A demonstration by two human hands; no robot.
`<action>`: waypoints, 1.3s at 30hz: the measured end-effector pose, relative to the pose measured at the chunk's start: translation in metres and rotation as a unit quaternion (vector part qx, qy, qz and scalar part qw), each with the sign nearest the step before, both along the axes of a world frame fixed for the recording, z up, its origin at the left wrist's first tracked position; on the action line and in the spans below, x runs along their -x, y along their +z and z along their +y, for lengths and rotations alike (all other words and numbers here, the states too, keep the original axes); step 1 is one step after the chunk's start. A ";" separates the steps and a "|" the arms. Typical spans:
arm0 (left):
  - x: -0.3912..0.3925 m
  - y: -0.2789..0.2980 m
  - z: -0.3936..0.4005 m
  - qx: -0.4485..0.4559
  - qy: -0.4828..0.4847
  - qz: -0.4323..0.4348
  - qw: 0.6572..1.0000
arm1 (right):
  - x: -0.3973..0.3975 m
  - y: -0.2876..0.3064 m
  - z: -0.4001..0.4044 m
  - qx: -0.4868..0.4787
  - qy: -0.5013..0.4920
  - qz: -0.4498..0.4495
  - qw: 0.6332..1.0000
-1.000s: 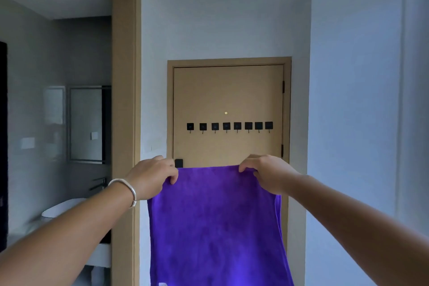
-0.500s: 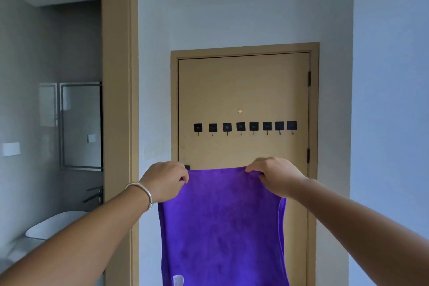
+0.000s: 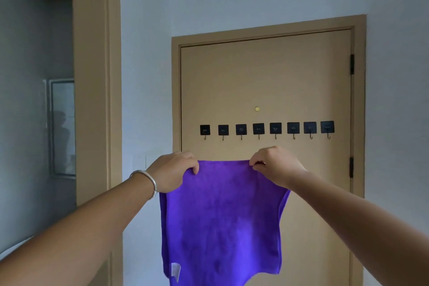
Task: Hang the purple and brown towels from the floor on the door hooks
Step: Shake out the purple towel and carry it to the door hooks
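A purple towel (image 3: pixel 221 220) hangs stretched between my two hands in front of a tan door (image 3: pixel 264 76). My left hand (image 3: pixel 173 170), with a silver bangle on the wrist, pinches the towel's top left corner. My right hand (image 3: pixel 276 166) pinches the top right corner. A white label shows at the towel's lower left. Just above the towel's top edge, a row of several black square hooks (image 3: pixel 267 128) runs across the door. The brown towel is not in view.
A tan door frame post (image 3: pixel 95 76) stands at the left, with a grey bathroom and a mirror (image 3: pixel 62 127) behind it. White walls flank the door. A brass peephole (image 3: pixel 257 109) sits above the hooks. Black hinges (image 3: pixel 351 64) are on the door's right edge.
The door and hooks have grown larger and shifted right in view as I came closer. The towel's top edge has risen nearer the hook row. Both hands keep their grip.
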State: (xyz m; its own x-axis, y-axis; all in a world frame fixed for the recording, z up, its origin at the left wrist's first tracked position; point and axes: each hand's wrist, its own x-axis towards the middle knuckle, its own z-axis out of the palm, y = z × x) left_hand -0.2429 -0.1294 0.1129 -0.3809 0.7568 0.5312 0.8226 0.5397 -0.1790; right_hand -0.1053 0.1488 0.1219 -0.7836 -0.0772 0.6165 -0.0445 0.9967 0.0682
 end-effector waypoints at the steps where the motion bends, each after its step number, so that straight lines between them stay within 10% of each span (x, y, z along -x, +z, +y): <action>1: 0.015 0.000 0.005 0.006 0.000 -0.003 1.000 | 0.016 -0.001 0.006 0.009 0.000 0.002 1.000; 39: 0.515 0.026 0.147 -0.022 0.069 0.066 0.995 | 0.556 0.027 0.109 -0.026 -0.009 0.060 0.998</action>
State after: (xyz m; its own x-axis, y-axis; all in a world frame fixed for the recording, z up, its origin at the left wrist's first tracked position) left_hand -0.7584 0.0179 0.1392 -0.4039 0.6773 0.6149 0.7112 0.6553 -0.2547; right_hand -0.6615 0.2581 0.1490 -0.7064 -0.0976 0.7011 -0.0151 0.9923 0.1228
